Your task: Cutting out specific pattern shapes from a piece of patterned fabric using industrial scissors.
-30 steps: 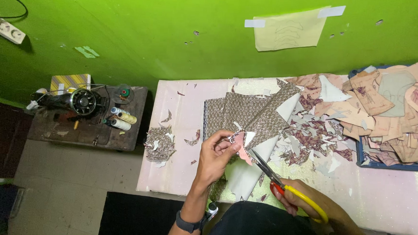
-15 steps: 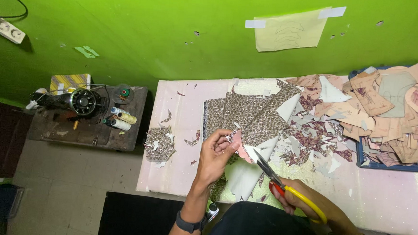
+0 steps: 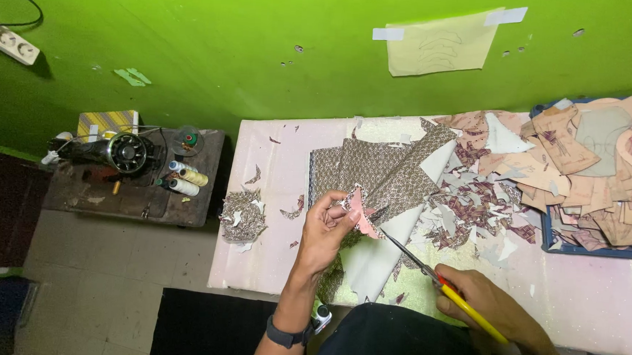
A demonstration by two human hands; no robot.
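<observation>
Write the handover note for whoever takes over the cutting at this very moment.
Left hand: pinches a pink pattern piece with patterned fabric, lifted over the table.
Right hand: grips yellow-handled scissors, blades pointing at the piece's edge.
Done: trimmings lie scattered on the table; cut shapes are stacked in the blue tray on the right.
Left: this piece is still attached to the fabric sheet.

Bare forearms, a dark wristband and dark clothing

The person's left hand (image 3: 325,228) and right hand (image 3: 484,301) are ungloved, both forearms sleeveless; a black band-style wristwatch (image 3: 287,335) circles the left wrist, and a dark navy garment (image 3: 401,344) covers the lap at six o'clock in the frame.
</observation>
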